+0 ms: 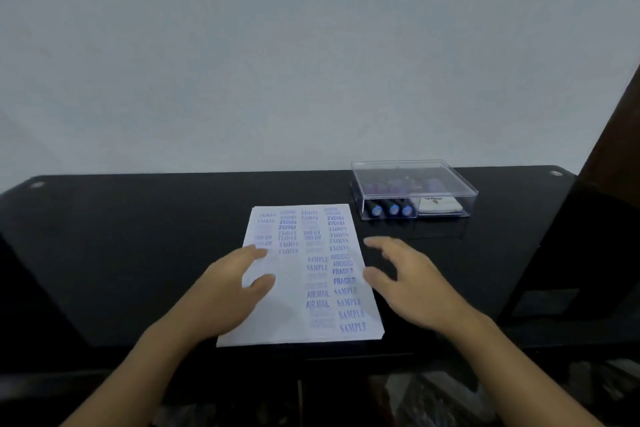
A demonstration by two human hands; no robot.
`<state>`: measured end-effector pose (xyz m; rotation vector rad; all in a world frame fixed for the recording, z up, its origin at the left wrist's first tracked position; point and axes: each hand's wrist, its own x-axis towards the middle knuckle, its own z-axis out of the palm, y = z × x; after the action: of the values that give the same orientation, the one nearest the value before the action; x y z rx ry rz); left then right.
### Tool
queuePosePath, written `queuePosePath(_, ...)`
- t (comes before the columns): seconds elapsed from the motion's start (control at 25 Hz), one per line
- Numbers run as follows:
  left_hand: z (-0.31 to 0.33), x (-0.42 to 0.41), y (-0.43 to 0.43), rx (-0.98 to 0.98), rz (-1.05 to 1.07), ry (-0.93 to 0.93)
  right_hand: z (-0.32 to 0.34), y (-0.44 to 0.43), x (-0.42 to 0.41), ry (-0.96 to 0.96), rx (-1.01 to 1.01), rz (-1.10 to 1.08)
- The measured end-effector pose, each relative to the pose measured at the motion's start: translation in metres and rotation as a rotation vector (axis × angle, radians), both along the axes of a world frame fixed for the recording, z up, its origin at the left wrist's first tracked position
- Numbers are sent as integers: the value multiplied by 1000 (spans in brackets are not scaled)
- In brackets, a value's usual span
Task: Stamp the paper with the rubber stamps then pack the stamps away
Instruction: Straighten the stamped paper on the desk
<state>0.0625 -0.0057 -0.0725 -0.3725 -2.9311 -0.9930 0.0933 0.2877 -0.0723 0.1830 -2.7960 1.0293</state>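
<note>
The pale wall fills the upper half of the view. Below it a black table runs the full width.

A white sheet of paper lies flat at the table's middle, near the front edge. It carries columns of blue stamped words: SAMPLE, FRAGILE and AIR MAIL are legible, the fainter marks are not.

A clear plastic box stands at about 1 o'clock from the paper, close to its far right corner but apart from it, with the lid on.

The left hand is over the paper's 9 o'clock side, fingers loosely spread and gripping nothing; contact with the sheet cannot be confirmed, as the hand is blurred. The right hand is at the paper's 3 o'clock edge over the table, fingers extended, thumb next to the sheet's edge, also holding nothing.

The stamps lie inside the box. Three dark barrels with blue round ends show at its near left, and purple shapes behind them are indistinct. A white item occupies the near right of the box.
</note>
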Motion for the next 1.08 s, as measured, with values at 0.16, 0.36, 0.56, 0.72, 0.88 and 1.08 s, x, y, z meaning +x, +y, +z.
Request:
queuePosePath(0.16,-21,43,-39,-10,1,10,-17,-15,40,-102,90,62)
queuePosePath(0.36,-38,57,-54,14,-36,46,-33,-26,61,-49,146,51)
queuePosePath(0.56,-41,55,-53,27,-16,61,-40,-30,59,19,177,10)
queuePosePath(0.72,-46,50,-54,19,-33,84,-44,-31,57,32,217,0)
queuePosePath(0.88,-47,37,-53,17,-31,114,-42,-30,47,53,252,-3)
queuePosePath(1.08,-46,6,-46,-5,-20,145,-36,-25,16,53,275,0)
